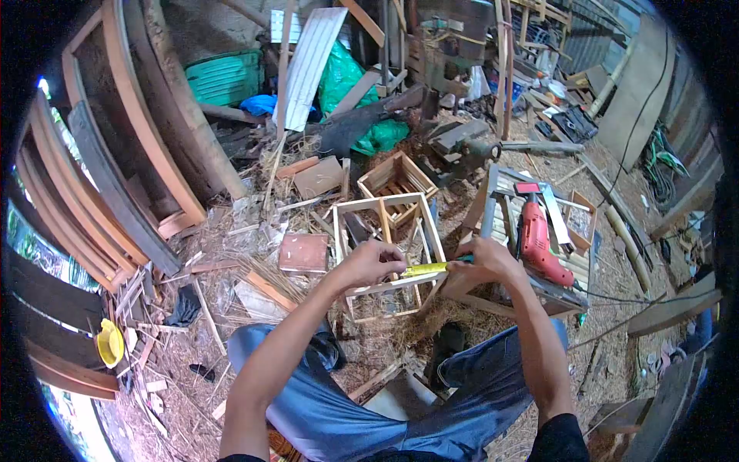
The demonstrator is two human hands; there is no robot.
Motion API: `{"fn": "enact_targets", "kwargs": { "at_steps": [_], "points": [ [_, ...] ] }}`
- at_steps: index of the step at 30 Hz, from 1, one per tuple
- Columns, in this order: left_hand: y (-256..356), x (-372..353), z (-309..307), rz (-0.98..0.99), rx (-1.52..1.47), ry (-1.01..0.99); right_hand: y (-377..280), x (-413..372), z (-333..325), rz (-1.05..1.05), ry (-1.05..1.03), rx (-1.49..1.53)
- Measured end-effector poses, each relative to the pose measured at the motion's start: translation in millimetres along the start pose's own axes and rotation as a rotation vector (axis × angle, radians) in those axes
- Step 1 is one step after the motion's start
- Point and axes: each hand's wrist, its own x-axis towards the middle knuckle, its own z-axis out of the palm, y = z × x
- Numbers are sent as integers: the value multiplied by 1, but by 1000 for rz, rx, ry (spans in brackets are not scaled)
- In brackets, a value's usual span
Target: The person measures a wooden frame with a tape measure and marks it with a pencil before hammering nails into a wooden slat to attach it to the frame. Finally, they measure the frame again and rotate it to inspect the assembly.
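Left hand [368, 264], fingers pinched on yellow tape-measure blade [425, 269]; right hand [483, 260] curled round its case end, probably keeping blade taut. Blade spans near edge of wooden box frame [435, 231], likely for reading width.

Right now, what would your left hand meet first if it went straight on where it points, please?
Probably the bare right hand, along the thin yellow measuring tape between them, though depth is unclear.
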Motion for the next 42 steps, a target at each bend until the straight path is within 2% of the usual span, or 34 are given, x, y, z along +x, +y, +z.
{"fn": "enact_targets", "kwargs": {
  "at_steps": [1,3,6,7,8,11,13,15,17,19,23,26,27,29,31,35,37,42],
  "points": [
    [5,3,0,0,0,-14,2,0,1,15,0,-29],
    [10,10,-4,116,288,35,5,4,4,43,3,-5],
    [2,15,-15,115,247,99,7,8,2,37,36,-47],
    [-2,14,-17,73,193,153,9,11,1,70,3,-45],
    [-6,14,-19,140,199,179,10,13,0,102,-33,-44],
    [-3,12,-20,70,170,165,10,23,1,155,-104,-59],
    [3,13,-19,-19,167,110,18,32,11,113,-101,-68],
    [4,15,-13,-187,116,12,17,40,22,66,-122,-103],
    [3,18,-7,-178,126,-5,4,39,16,70,-158,-123],
    [15,17,-6,-273,177,-60,3,42,16,56,-142,-88],
    [10,16,-7,-278,258,-222,3,44,18,27,-158,-23],
    [1,12,-9,-205,277,-256,8,44,28,-30,-115,-51],
    [0,10,-9,-169,267,-268,7,45,29,-11,-157,-44],
    [1,9,-9,-221,258,-290,4,44,28,12,-206,-39],
    [-2,10,-9,-111,355,-336,-1,40,24,-6,-221,5],
    [-3,13,-8,-95,413,-358,5,40,27,-3,-266,3],
    [-10,12,-7,-44,357,-319,11,41,32,-145,-213,13],
    [-11,13,-7,-48,352,-349,15,38,37,-58,-293,71]
  ]
}}
